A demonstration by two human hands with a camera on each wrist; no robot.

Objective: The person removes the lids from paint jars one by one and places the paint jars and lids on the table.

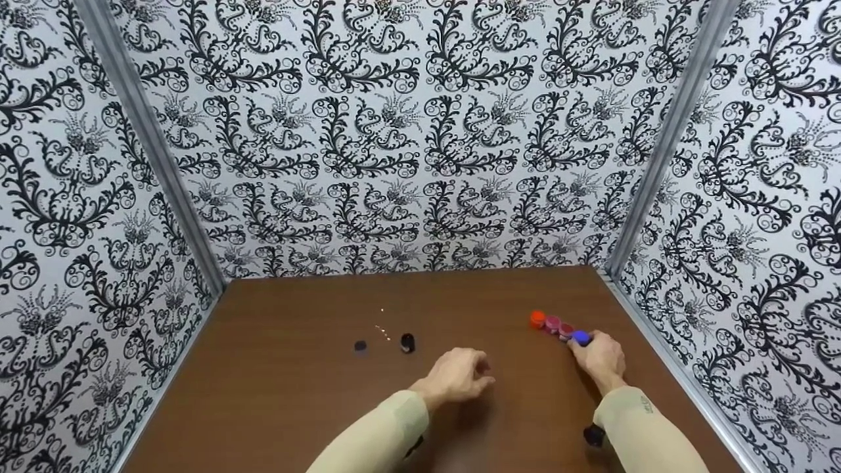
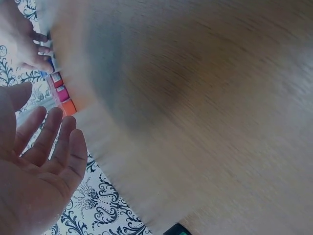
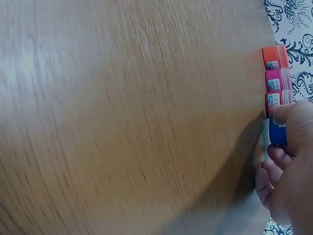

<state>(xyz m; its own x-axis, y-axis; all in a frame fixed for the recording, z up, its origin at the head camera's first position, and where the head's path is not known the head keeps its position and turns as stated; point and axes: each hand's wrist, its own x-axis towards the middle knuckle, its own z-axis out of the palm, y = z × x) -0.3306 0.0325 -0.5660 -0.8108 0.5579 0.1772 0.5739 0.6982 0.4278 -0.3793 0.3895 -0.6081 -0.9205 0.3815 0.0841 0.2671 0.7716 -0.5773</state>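
My right hand (image 1: 601, 360) pinches a small blue jar (image 3: 278, 131) between thumb and fingers, at the near right end of a row of jars. A red jar (image 3: 273, 104) stands next to it, then a magenta jar (image 3: 273, 80), then an orange jar (image 3: 275, 57) at the far end. Small labels and clear end sections show on them in the right wrist view. Away from the jars, my left hand (image 1: 456, 376) hovers above the middle of the table, holding nothing. Its fingers (image 2: 51, 129) are loosely bent and spread.
A black, ring-like object (image 1: 407, 343) and a small dark flat piece (image 1: 360, 345) lie left of centre on the brown wooden table (image 1: 276, 394). Bright specks of light show near them. Patterned wall panels (image 1: 420, 131) enclose the table at the back and both sides.
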